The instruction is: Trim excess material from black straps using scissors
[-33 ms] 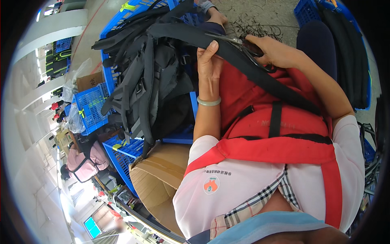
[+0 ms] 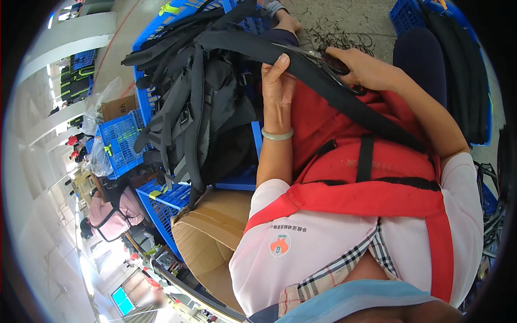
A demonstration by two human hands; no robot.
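A long black padded strap (image 2: 353, 105) runs slantwise from the heap of dark straps across my lap. My left hand (image 2: 277, 81) pinches it, thumb on top and the other fingers partly hidden behind. In my right hand (image 2: 371, 69) is a pair of scissors (image 2: 338, 63) with dark handles. Their blades point left and lie along the strap's far edge, close to my left thumb. Whether the blades are parted, I cannot make out. The heap of black and grey straps (image 2: 207, 107) lies to the left of my left hand.
Under the strap heap stands a blue plastic crate (image 2: 141, 89), with a cardboard box (image 2: 207, 237) nearer me. Another blue crate (image 2: 489, 121) at the right holds black padded pieces. Dark thread scraps (image 2: 336, 36) litter the floor ahead. A person in pink (image 2: 116, 215) sits far left.
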